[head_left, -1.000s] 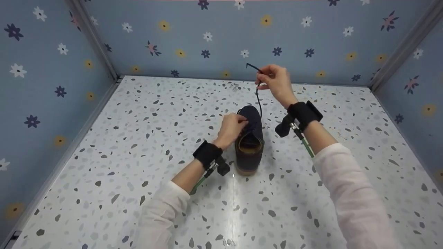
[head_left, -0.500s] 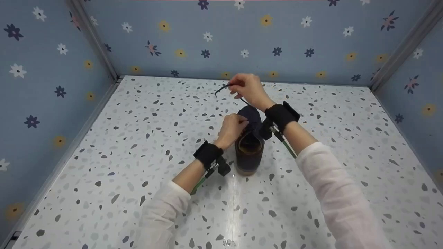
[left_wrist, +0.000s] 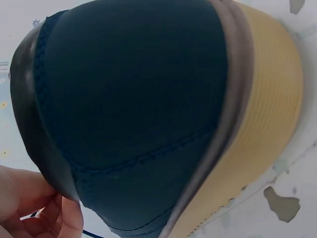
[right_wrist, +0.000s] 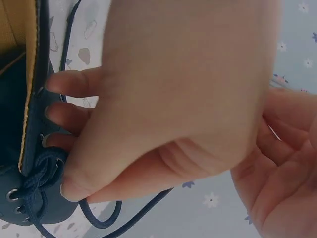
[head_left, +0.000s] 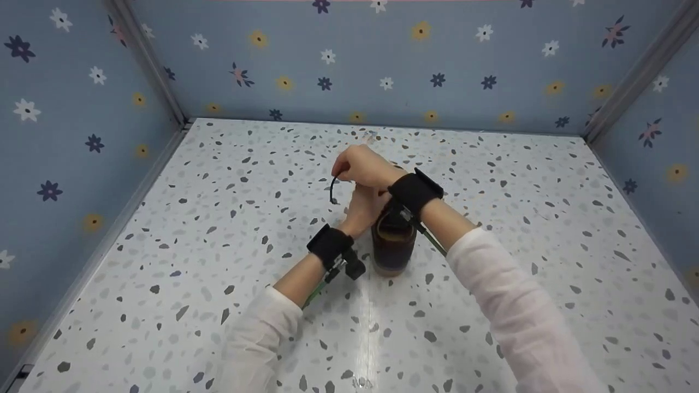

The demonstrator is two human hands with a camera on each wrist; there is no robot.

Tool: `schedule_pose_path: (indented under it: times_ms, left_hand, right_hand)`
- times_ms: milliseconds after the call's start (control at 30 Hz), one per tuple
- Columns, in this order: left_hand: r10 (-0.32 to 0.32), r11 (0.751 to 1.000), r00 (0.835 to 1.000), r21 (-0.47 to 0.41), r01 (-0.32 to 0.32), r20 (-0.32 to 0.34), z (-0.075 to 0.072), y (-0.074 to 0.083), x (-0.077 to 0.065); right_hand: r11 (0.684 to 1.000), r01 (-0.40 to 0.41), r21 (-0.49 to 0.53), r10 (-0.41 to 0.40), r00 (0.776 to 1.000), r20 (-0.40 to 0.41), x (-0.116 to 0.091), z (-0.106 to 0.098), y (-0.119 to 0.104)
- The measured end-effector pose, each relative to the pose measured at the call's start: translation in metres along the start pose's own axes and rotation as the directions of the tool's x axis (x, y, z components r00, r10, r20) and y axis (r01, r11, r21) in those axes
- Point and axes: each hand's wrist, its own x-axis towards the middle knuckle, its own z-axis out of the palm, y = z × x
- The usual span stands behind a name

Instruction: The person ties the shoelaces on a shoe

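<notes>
A dark blue lace-up shoe point(head_left: 394, 254) with a pale sole stands on the speckled tabletop, toe away from me. My left hand point(head_left: 361, 210) is at its laced front; in the right wrist view this hand point(right_wrist: 163, 99) pinches a loop of blue shoelace point(right_wrist: 101, 223) beside the eyelets. My right hand point(head_left: 365, 165) crosses above the left and pinches the other shoelace point(head_left: 331, 189), whose free end hangs down on the left. The right wrist view shows only part of this right hand point(right_wrist: 282, 163). Most of the shoe's front is hidden by the hands.
The speckled tabletop point(head_left: 191, 262) spreads around the shoe. Blue flower-patterned panels point(head_left: 371, 60) enclose its back and sides. Both wrists wear black straps point(head_left: 330, 245) with small cameras and green cables.
My right hand has come left and down from above the shoe's right side, carrying the shoelace across and over the left hand. The left hand and the shoe have barely moved.
</notes>
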Motion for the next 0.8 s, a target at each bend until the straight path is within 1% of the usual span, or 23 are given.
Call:
schedule_pose_path:
  times_ms: [33,100,167,233,267,367,467,533,700,800]
  left_hand:
    - [0.001,1.000,1.000,0.026,-0.001,0.003,0.000,0.000,0.000]
    - [0.005,0.999,1.000,0.054,-0.006,0.007,0.001,-0.001,0.000]
    - [-0.009,0.999,1.000,0.049,0.009,0.017,0.002,-0.001,0.001]
    - [-0.043,0.998,0.998,0.042,0.042,0.037,0.003,-0.001,0.003]
    - [-0.049,0.998,0.998,0.033,0.048,0.041,0.003,-0.001,0.003]
    - [-0.090,0.996,0.994,0.028,0.089,0.058,0.005,-0.001,0.004]
    - [-0.119,0.993,0.991,0.017,0.118,0.067,0.005,0.000,0.005]
    - [-0.131,0.991,0.989,0.006,0.131,0.075,0.005,0.000,0.005]
    - [-0.139,0.990,0.987,-0.013,0.141,0.085,0.004,0.001,0.006]
    - [-0.142,0.989,0.986,-0.034,0.145,0.082,0.004,0.002,0.006]
  right_hand:
    - [1.000,0.002,-0.008,-0.002,1.000,0.012,-0.001,0.000,0.000]
    - [1.000,-0.001,0.013,0.001,1.000,0.011,-0.002,-0.001,0.001]
    - [0.998,-0.010,0.057,0.010,1.000,-0.012,-0.004,-0.004,0.003]
    - [0.996,-0.021,0.086,0.024,0.999,-0.041,-0.007,-0.008,0.005]
    - [0.994,-0.028,0.101,0.034,0.998,-0.056,-0.009,-0.010,0.006]
    - [0.990,-0.031,0.137,0.047,0.992,-0.115,-0.017,-0.018,0.011]
    - [0.990,-0.017,0.141,0.044,0.981,-0.187,-0.028,-0.028,0.018]
    - [0.990,-0.022,0.143,0.055,0.972,-0.229,-0.036,-0.034,0.023]
    - [0.986,-0.086,0.143,0.126,0.945,-0.303,-0.056,-0.045,0.035]
    - [0.987,-0.094,0.132,0.135,0.928,-0.348,-0.065,-0.046,0.041]
